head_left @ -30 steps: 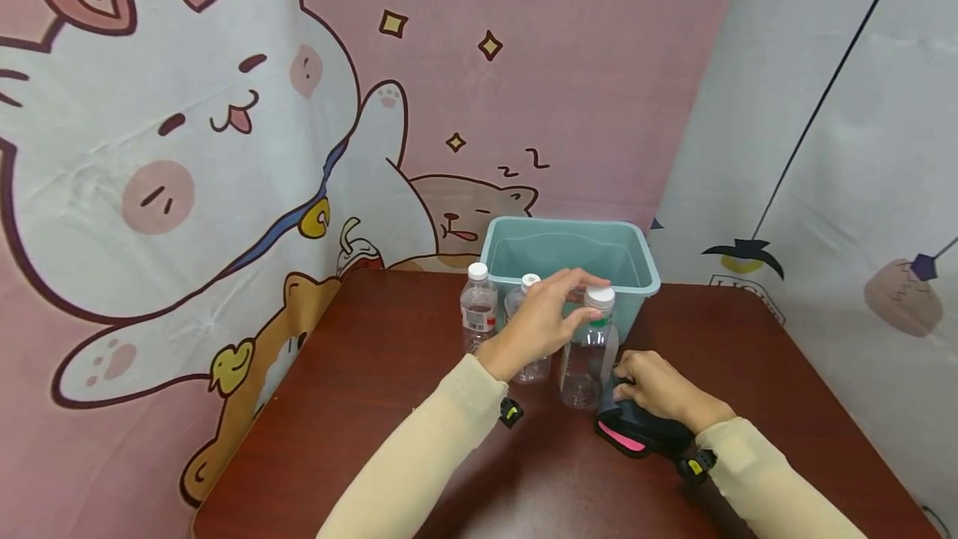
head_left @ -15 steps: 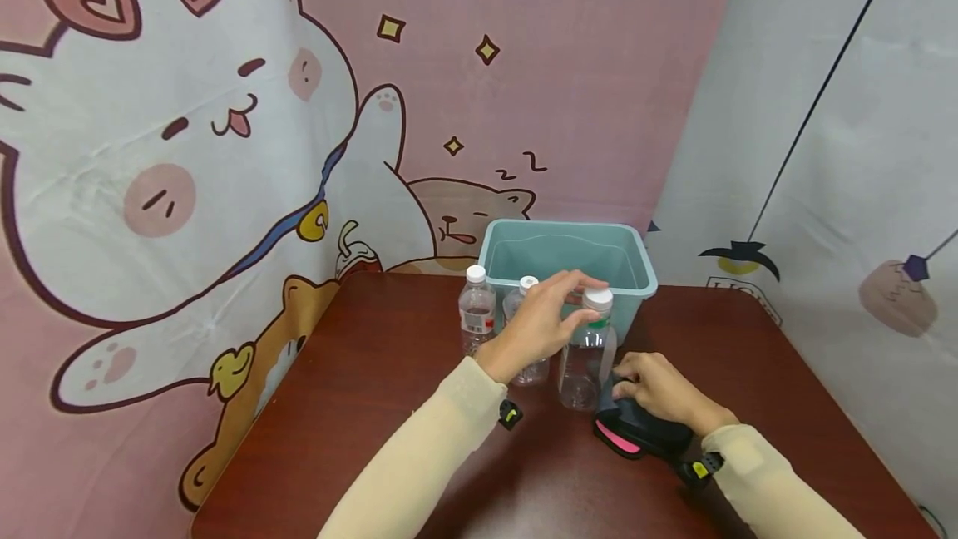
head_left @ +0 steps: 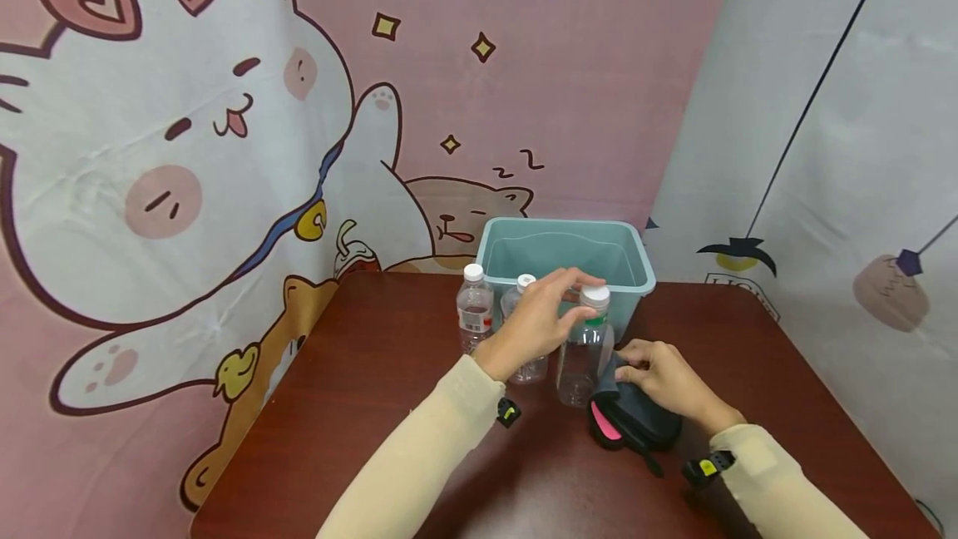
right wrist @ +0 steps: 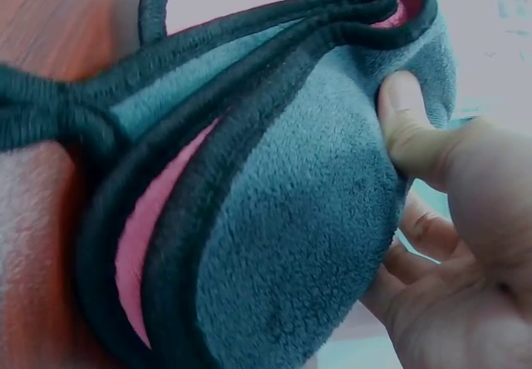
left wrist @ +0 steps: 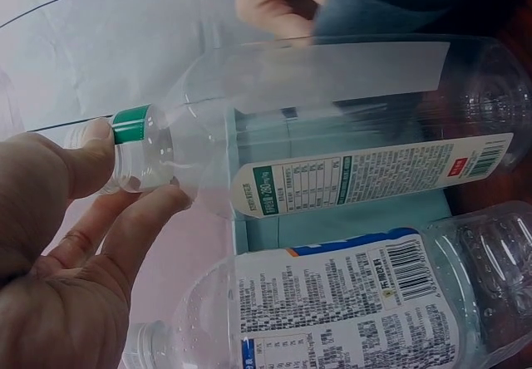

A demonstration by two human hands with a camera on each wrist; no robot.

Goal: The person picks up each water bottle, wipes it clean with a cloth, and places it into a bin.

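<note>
My left hand grips the neck of a clear plastic bottle with a white cap and green ring. The bottle stands upright, and its printed label shows in the left wrist view. To its right, my right hand pinches a folded plush cloth between thumb and fingers. The cloth is grey-blue with black edging and a pink inner side, as the right wrist view shows. It lies against or very near the bottle's lower side; I cannot tell which.
Two more clear bottles stand to the left: a labelled one and another bottle partly behind my left hand. Behind them sits a light blue plastic bin at the back of the brown table. A printed curtain hangs beyond.
My right hand has raised and tilted the cloth a little, so that its black loop hangs toward me. The left hand and the bottle stay almost in place.
</note>
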